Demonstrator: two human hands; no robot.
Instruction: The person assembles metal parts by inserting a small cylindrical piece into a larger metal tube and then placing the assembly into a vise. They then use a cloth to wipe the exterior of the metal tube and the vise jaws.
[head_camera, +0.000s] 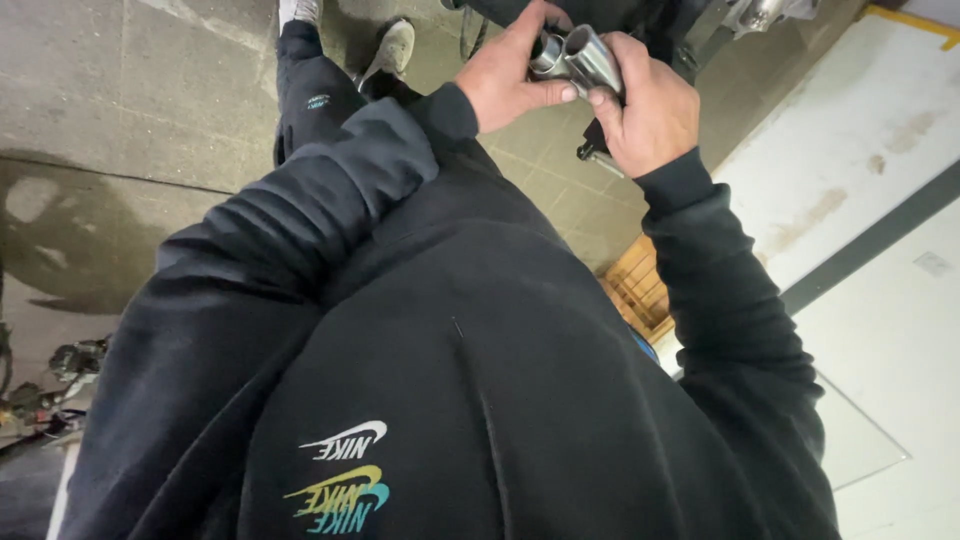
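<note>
Head view, looking straight down your own torso. Both of your hands are raised in front of your chest, near the top of the frame, closed together around one object: a short shiny metal tube piece (580, 58), silvery, with open round ends showing. Your left hand (515, 75) grips it from the left side, thumb and fingertips pressed against the tube's near edge. Your right hand (650, 115) wraps it from the right and below, fingers curled over the tube body. Both grasps are firm on the metal; neither hand is slack. A dark part (592, 150) hangs just beneath the right hand; what it is cannot be told. You wear a black sweatshirt (450, 380) with coloured print low on the front. Below the hands: grey tiled floor (150, 100), your grey shoe (393, 48), a small wooden crate (640, 290) by your right elbow, a white panel (860, 130) to the right.
</note>
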